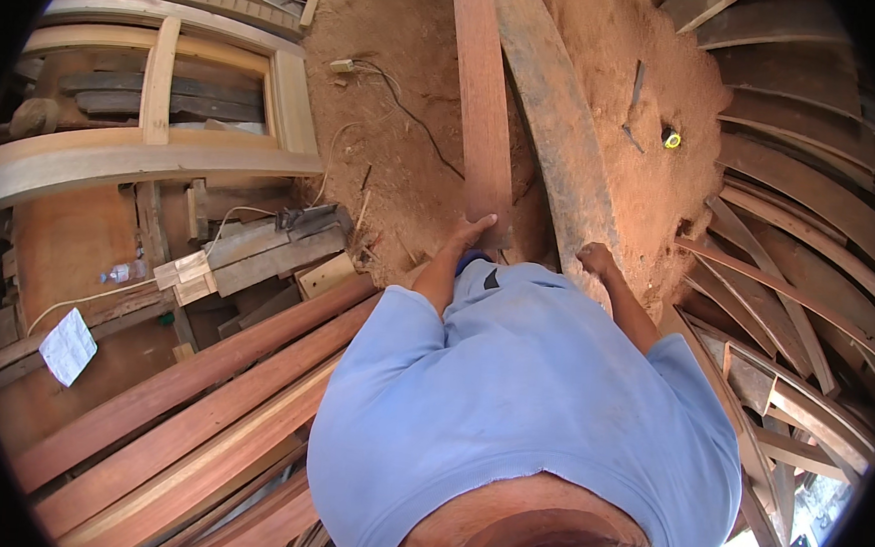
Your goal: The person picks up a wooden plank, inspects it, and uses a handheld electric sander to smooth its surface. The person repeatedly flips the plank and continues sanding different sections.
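A long, smooth reddish plank point(485, 106) runs away from my body toward the top of the view. My left hand point(472, 231) is closed round its near end, thumb on the upper face and fingers hidden at the side. To its right lies a wider, weathered grey-brown plank point(558, 110), slanting so that its near end comes close to my waist. At that plank's near end my right hand point(596, 257) is closed, knuckles up, on the edge. Its fingertips are hidden.
Sawdust-covered ground point(386, 130) lies ahead, with a cable point(417, 122) and a yellow tape measure point(672, 137). Left are a wooden frame point(158, 86), a paper sheet point(69, 346) and stacked reddish beams point(201, 379). Many boards point(803, 196) lean along the right.
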`<state>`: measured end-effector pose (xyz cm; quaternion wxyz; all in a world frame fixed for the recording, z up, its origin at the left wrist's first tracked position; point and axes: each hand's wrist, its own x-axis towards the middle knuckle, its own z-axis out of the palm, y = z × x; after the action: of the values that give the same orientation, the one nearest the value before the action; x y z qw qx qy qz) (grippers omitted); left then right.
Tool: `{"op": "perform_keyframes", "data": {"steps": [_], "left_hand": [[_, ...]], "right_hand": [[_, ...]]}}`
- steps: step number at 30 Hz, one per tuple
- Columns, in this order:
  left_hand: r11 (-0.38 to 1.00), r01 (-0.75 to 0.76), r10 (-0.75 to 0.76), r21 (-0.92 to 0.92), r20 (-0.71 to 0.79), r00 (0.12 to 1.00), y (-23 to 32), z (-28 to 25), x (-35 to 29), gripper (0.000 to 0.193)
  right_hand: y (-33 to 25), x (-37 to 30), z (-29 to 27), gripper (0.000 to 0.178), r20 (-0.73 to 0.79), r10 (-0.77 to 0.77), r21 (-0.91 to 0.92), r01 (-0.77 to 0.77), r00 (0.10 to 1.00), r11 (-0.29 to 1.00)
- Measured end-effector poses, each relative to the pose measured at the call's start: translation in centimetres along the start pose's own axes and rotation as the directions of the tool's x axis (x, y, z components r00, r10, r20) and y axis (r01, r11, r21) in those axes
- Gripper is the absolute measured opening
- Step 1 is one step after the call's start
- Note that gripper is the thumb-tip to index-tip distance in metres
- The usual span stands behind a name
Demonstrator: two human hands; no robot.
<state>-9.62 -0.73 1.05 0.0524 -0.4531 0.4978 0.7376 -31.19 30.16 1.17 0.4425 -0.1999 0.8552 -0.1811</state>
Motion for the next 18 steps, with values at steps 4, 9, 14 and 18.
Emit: {"op": "perform_keyframes", "data": {"steps": [4, 9, 14, 18], "left_hand": [[0.994, 0.025, -0.027, 0.105, 0.014, 1.0, -0.8, 0.6, 1.4, 0.107], [0.977, -0.101, 0.122, 0.187, -0.106, 0.987, -0.1, 1.5, 0.5, 0.104], [0.999, -0.052, 0.052, -0.01, 0.066, 0.996, 3.8, 1.7, -2.9, 0.09], [0.933, 0.053, 0.007, 0.357, -0.164, 0.986, 2.8, 0.9, -2.5, 0.101]], "right_hand": [[-1.2, -0.7, 0.4, 0.032, 0.013, 0.05, 0.12, -0.051, 0.999, 0.991], [-4.2, -0.5, 2.4, 0.045, 0.104, -0.015, 0.123, 0.002, 0.994, 0.992], [-9.3, 1.7, 6.5, 0.077, 0.127, -0.02, 0.341, -0.025, 0.992, 0.94], [-14.8, 3.3, 7.8, 0.082, 0.212, -0.021, 0.34, -0.054, 0.977, 0.939]]}}
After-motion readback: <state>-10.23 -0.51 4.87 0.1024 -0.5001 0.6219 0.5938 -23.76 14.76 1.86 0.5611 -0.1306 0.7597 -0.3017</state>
